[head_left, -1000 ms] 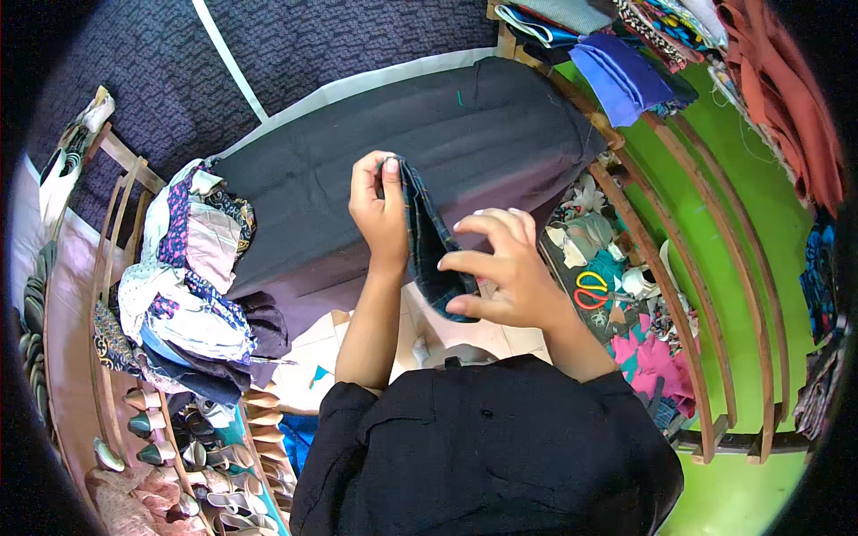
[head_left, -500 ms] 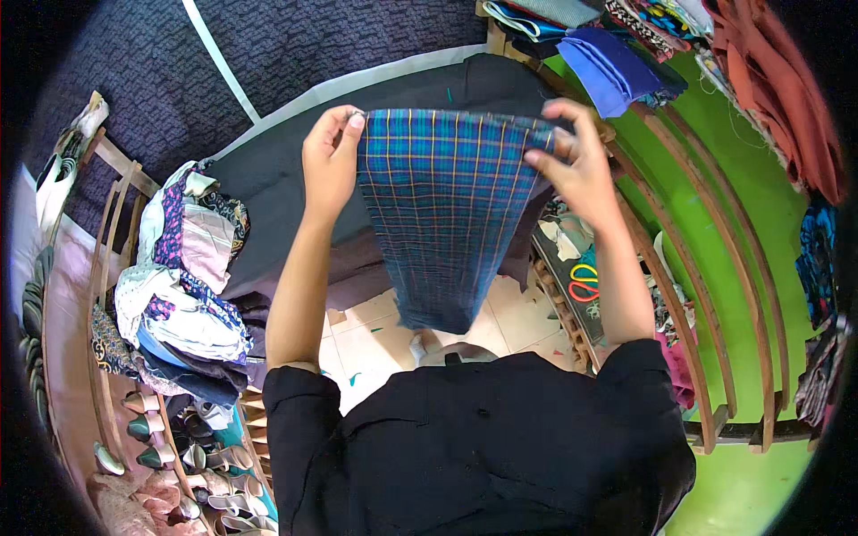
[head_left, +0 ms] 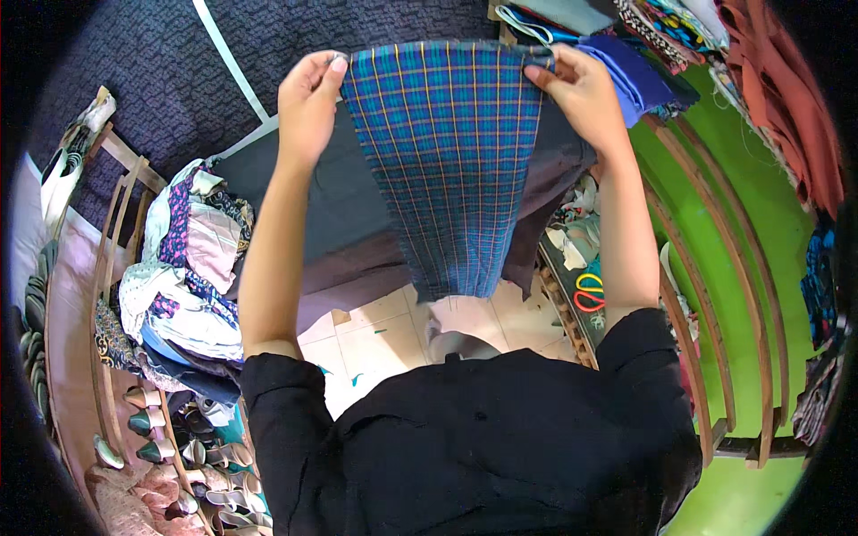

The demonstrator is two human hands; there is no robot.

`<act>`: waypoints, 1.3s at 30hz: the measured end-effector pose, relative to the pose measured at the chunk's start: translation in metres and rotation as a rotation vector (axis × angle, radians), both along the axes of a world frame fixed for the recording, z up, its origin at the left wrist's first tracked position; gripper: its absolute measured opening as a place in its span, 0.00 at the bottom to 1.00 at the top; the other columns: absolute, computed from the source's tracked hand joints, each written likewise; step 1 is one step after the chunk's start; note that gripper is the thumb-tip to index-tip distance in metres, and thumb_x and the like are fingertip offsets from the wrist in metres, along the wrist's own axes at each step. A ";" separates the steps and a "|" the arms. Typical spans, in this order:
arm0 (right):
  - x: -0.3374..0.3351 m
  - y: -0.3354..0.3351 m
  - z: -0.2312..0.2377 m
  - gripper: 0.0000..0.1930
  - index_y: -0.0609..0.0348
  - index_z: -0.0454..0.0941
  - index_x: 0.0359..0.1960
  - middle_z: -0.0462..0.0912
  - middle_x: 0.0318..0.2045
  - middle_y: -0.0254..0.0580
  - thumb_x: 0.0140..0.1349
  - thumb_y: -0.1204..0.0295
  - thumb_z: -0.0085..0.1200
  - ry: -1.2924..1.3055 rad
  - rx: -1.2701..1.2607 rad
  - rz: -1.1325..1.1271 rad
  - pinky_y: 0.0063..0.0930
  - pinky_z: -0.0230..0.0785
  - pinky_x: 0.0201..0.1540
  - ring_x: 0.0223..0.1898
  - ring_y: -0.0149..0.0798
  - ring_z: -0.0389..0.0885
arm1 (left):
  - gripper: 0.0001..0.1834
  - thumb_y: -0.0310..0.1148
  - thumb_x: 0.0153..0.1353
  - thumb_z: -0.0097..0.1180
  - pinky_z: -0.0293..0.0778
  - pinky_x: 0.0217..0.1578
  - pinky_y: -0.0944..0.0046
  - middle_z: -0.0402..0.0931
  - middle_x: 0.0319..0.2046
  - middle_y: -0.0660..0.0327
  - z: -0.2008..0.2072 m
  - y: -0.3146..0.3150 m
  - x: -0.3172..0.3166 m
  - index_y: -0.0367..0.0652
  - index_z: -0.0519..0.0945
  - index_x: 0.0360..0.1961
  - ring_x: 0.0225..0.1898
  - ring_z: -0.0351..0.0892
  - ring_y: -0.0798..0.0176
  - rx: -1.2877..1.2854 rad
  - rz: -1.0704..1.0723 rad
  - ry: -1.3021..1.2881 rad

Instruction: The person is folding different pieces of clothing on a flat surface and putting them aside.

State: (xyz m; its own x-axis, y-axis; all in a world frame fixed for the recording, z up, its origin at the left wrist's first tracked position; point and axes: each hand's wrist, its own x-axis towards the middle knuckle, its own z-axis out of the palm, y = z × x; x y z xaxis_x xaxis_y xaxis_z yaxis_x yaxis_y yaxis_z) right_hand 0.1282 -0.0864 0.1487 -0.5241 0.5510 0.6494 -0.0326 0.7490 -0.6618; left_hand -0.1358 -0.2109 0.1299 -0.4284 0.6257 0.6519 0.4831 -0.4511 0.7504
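Note:
A blue and green plaid cloth with yellow lines hangs stretched between my two hands, its top edge nearly level and its lower end narrowing in the view. My left hand pinches the top left corner between thumb and fingers. At the top right corner, my right hand grips the edge, thumb toward me. Behind the cloth is a surface covered with dark cloth, partly hidden by the plaid.
Piled clothes lie on a wooden rack at left, above rows of shoes. Scissors with red and yellow handles rest on a low shelf at right. Wooden slats and folded fabrics line the right side. Scraps lie on the tiled floor.
Both hands have risen and moved farther away, lifting the plaid cloth. They are wider apart, and the right hand's fingers have closed on its corner.

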 end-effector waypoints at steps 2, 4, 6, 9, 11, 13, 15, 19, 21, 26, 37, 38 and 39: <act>-0.020 0.028 0.013 0.05 0.65 0.74 0.31 0.76 0.23 0.31 0.53 0.78 0.53 0.090 0.055 0.077 0.18 0.61 0.30 0.28 0.19 0.68 | 0.10 0.33 0.59 0.50 0.62 0.24 0.78 0.74 0.25 0.70 0.020 0.016 -0.010 0.36 0.75 0.36 0.23 0.66 0.79 0.024 -0.042 -0.022; -0.041 0.056 0.024 0.06 0.63 0.75 0.31 0.75 0.21 0.33 0.52 0.75 0.55 0.065 0.216 -0.059 0.19 0.62 0.29 0.25 0.21 0.69 | 0.10 0.33 0.58 0.50 0.63 0.25 0.77 0.74 0.25 0.68 0.035 0.035 -0.032 0.35 0.75 0.35 0.24 0.67 0.78 0.018 0.034 0.070; -0.063 0.082 0.032 0.08 0.61 0.76 0.32 0.75 0.21 0.36 0.50 0.72 0.56 0.055 0.298 -0.167 0.22 0.63 0.30 0.25 0.26 0.70 | 0.10 0.33 0.58 0.50 0.63 0.25 0.77 0.74 0.25 0.68 0.045 0.055 -0.051 0.35 0.75 0.35 0.24 0.68 0.78 0.043 0.064 0.091; -0.096 0.132 0.029 0.12 0.58 0.77 0.33 0.75 0.24 0.41 0.48 0.66 0.58 0.056 0.430 -0.365 0.29 0.64 0.30 0.26 0.37 0.73 | 0.11 0.33 0.58 0.50 0.64 0.25 0.77 0.75 0.25 0.67 0.051 0.092 -0.077 0.35 0.75 0.35 0.24 0.68 0.78 0.065 0.097 0.123; -0.121 0.147 0.031 0.16 0.56 0.78 0.35 0.76 0.30 0.46 0.47 0.60 0.59 0.012 0.416 -0.437 0.36 0.65 0.33 0.31 0.47 0.75 | 0.10 0.33 0.57 0.51 0.65 0.27 0.76 0.75 0.25 0.67 0.043 0.123 -0.116 0.35 0.76 0.34 0.25 0.69 0.77 0.074 0.111 0.118; -0.143 0.173 0.029 0.15 0.53 0.78 0.37 0.78 0.30 0.48 0.48 0.61 0.56 -0.034 0.353 -0.462 0.36 0.66 0.34 0.33 0.48 0.76 | 0.12 0.34 0.57 0.50 0.68 0.33 0.70 0.78 0.27 0.60 0.041 0.157 -0.134 0.35 0.77 0.34 0.30 0.75 0.69 0.014 0.269 0.205; -0.170 0.207 0.024 0.15 0.51 0.76 0.40 0.79 0.29 0.49 0.50 0.64 0.54 -0.052 0.286 -0.457 0.37 0.67 0.36 0.34 0.49 0.77 | 0.13 0.36 0.56 0.49 0.68 0.37 0.66 0.78 0.31 0.55 0.038 0.196 -0.160 0.37 0.78 0.35 0.35 0.77 0.63 -0.050 0.366 0.237; -0.220 0.265 0.035 0.15 0.57 0.73 0.44 0.80 0.26 0.49 0.55 0.68 0.48 -0.123 -0.168 -0.244 0.29 0.68 0.26 0.24 0.36 0.80 | 0.13 0.32 0.60 0.44 0.69 0.18 0.72 0.75 0.26 0.57 0.042 0.271 -0.191 0.30 0.71 0.39 0.20 0.78 0.66 -0.188 0.247 -0.040; -0.253 0.292 0.040 0.20 0.58 0.62 0.53 0.79 0.27 0.47 0.59 0.69 0.44 -0.111 -0.388 -0.122 0.24 0.67 0.21 0.20 0.33 0.78 | 0.14 0.33 0.62 0.42 0.71 0.22 0.68 0.73 0.33 0.57 0.047 0.302 -0.212 0.32 0.68 0.43 0.27 0.78 0.64 -0.235 0.208 -0.247; -0.327 0.338 0.029 0.14 0.61 0.67 0.47 0.77 0.35 0.47 0.60 0.70 0.42 0.098 -0.436 -0.017 0.27 0.69 0.35 0.37 0.37 0.77 | 0.15 0.35 0.63 0.39 0.68 0.42 0.52 0.71 0.40 0.60 0.051 0.347 -0.269 0.36 0.66 0.46 0.42 0.75 0.60 -0.296 0.158 -0.389; -0.292 0.319 -0.025 0.09 0.54 0.72 0.37 0.79 0.35 0.31 0.57 0.66 0.47 -0.042 -0.600 0.072 0.21 0.62 0.37 0.40 0.26 0.75 | 0.10 0.37 0.62 0.44 0.54 0.17 0.80 0.73 0.29 0.65 -0.023 0.286 -0.261 0.42 0.71 0.37 0.20 0.62 0.79 -0.320 -0.107 -0.407; -0.282 0.308 -0.032 0.08 0.54 0.72 0.36 0.79 0.35 0.32 0.56 0.67 0.48 0.005 -0.574 0.111 0.22 0.62 0.40 0.40 0.26 0.75 | 0.10 0.37 0.62 0.45 0.54 0.17 0.80 0.70 0.25 0.68 -0.028 0.275 -0.253 0.41 0.72 0.35 0.18 0.55 0.79 -0.266 -0.099 -0.416; -0.273 0.295 -0.036 0.08 0.54 0.72 0.36 0.79 0.35 0.33 0.55 0.69 0.48 0.038 -0.579 0.143 0.22 0.62 0.42 0.40 0.27 0.75 | 0.09 0.36 0.62 0.45 0.54 0.18 0.80 0.69 0.24 0.70 -0.031 0.262 -0.245 0.42 0.72 0.34 0.18 0.55 0.79 -0.244 -0.106 -0.387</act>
State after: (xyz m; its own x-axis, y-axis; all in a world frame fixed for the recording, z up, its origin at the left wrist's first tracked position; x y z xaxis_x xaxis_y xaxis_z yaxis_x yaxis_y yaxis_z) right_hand -0.1445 0.2082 0.1131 -0.6017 0.7464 0.2842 -0.1381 0.2533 -0.9575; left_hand -0.3813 0.0508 0.0993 -0.5366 0.7940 0.2856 0.1077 -0.2712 0.9565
